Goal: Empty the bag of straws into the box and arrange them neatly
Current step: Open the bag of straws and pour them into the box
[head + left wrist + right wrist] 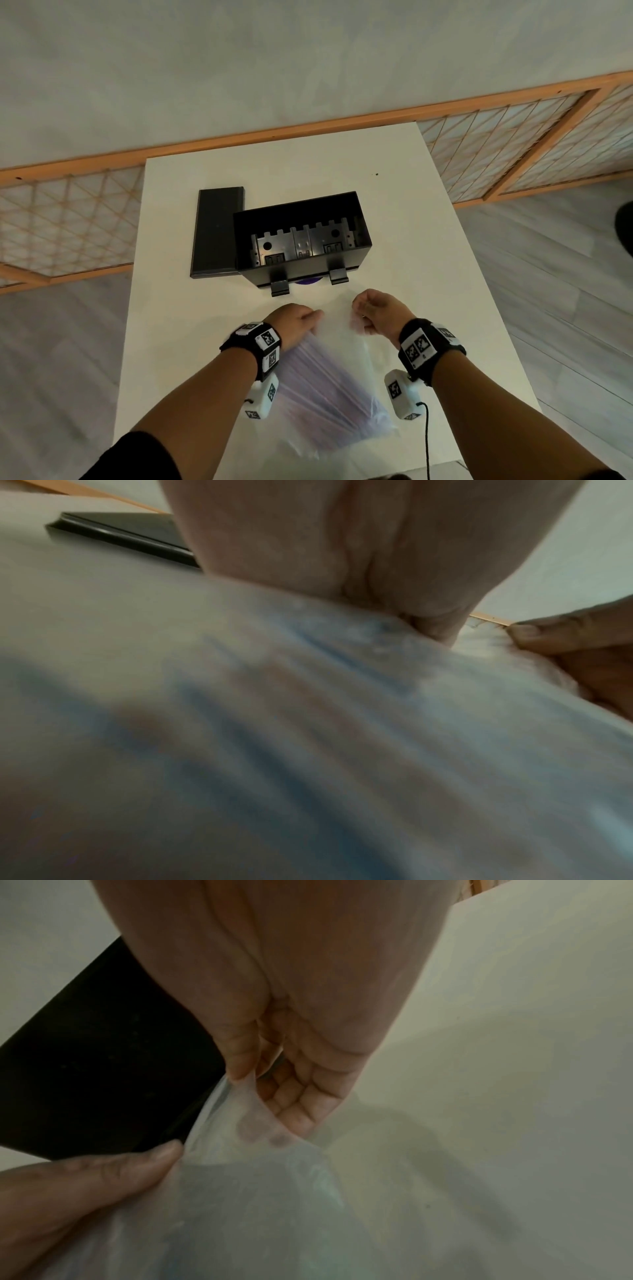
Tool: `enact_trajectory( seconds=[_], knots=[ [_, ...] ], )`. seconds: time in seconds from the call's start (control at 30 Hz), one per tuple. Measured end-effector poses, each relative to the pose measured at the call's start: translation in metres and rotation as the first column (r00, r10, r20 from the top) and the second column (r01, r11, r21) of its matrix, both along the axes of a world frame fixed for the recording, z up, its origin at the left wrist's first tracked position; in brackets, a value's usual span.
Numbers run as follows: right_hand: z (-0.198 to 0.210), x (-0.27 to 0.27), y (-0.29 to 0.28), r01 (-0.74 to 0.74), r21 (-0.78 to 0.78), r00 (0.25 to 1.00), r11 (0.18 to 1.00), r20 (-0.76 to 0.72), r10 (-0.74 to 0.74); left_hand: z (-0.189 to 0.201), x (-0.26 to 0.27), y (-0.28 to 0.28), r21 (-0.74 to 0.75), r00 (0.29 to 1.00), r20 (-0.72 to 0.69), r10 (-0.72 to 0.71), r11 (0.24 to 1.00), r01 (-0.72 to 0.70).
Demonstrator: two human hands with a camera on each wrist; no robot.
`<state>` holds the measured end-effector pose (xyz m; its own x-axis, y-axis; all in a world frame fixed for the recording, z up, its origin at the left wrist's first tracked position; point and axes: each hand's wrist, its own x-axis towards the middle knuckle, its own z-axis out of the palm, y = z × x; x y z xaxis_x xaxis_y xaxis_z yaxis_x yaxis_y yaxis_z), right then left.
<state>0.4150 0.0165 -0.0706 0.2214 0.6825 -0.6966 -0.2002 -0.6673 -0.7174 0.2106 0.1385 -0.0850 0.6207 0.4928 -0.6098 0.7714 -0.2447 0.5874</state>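
A clear plastic bag full of thin red and blue straws lies on the white table in front of me, its mouth toward the box. My left hand pinches the left edge of the bag's mouth. My right hand grips the right edge with curled fingers, the film stretched over them. In the left wrist view the bag fills the frame, blurred. The open black box stands just beyond both hands, with metal dividers inside and no straws in it.
The box's black lid lies flat to the left of the box, touching it. Two latches hang from the box's near wall. A black cable runs from my right wrist camera. A wooden lattice screen stands behind the table.
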Motion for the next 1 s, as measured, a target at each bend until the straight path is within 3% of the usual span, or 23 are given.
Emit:
enact_trajectory(
  seconds=[0.37,0.57,0.7,0.77,0.83,0.9,1.0],
  knots=[
    [0.004,0.014,-0.012,0.082,0.044,0.986,0.996,0.142,-0.087,-0.001,-0.065,0.005,0.100,0.998,0.054,0.037,0.994,-0.043],
    [0.019,0.029,-0.020,0.053,0.064,0.974,0.997,0.215,-0.066,0.024,-0.094,0.011,0.091,0.951,0.117,0.287,0.950,-0.298],
    [0.041,0.031,-0.024,-0.096,0.117,0.933,0.988,0.357,0.048,0.062,-0.091,0.008,0.007,0.836,0.229,0.498,0.858,-0.513],
    [0.058,0.031,-0.027,-0.150,0.158,0.912,0.976,0.403,0.075,0.080,-0.089,0.000,0.034,0.874,0.215,0.436,0.891,-0.453],
    [0.073,0.032,-0.029,-0.176,0.211,0.906,0.962,0.417,0.074,0.091,-0.090,-0.007,0.137,0.951,0.129,0.282,0.944,-0.299],
    [0.086,0.031,-0.033,-0.165,0.266,0.922,0.950,0.383,0.052,0.092,-0.096,-0.012,0.189,0.985,0.045,0.168,0.966,-0.174],
    [0.104,0.027,-0.037,-0.151,0.345,0.953,0.926,0.299,0.044,0.078,-0.097,-0.020,0.143,0.985,-0.032,0.169,0.976,-0.163]
  ],
)
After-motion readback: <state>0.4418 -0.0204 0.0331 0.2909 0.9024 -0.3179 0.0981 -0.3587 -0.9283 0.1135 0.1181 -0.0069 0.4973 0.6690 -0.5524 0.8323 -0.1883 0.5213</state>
